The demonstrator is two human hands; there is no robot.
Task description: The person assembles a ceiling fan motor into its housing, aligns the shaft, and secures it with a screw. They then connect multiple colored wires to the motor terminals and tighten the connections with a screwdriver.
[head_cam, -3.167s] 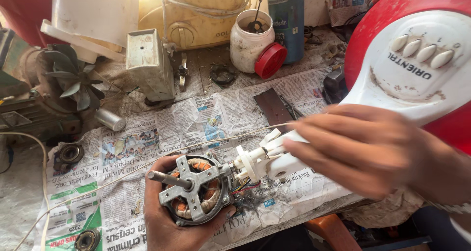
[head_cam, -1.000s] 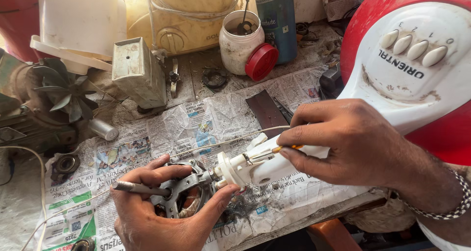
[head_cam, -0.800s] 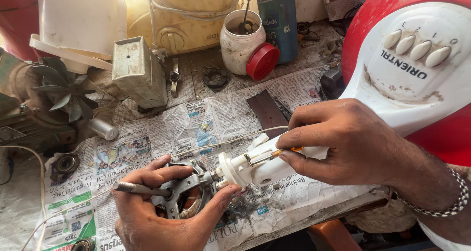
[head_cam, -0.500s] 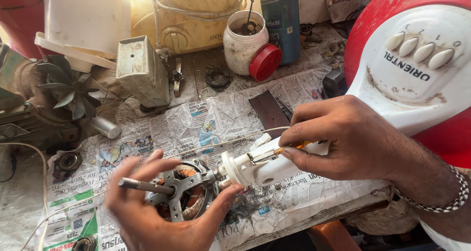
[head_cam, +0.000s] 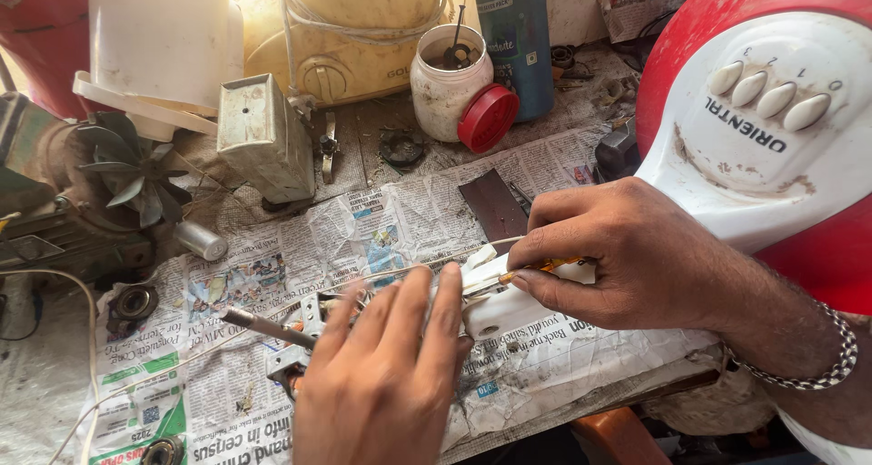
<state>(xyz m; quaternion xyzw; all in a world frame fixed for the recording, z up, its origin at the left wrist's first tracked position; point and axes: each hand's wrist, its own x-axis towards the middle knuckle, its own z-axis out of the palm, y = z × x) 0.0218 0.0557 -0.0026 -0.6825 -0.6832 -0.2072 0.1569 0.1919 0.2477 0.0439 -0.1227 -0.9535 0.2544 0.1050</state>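
Metal motor core [head_cam: 304, 324]: lies under my left hand [head_cam: 386, 374], fingers spread flat on it, shaft sticking out leftward.
White housing [head_cam: 509, 306]: my right hand [head_cam: 627, 261] pinches an orange-handled tool [head_cam: 545, 267] against it.
Progress: motor out, apart; reassembly seemingly remains.

a cluttered workbench [head_cam: 636, 397] is covered with crumpled newspaper [head_cam: 272, 274]; its worn front edge is seen, lit by warm daylight from above.

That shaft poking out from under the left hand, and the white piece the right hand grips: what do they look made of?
The shaft looks like bare steel: grey with a dull shine. The white piece under the right hand seems moulded plastic: smooth, matt, rounded edges, smudged with grime.
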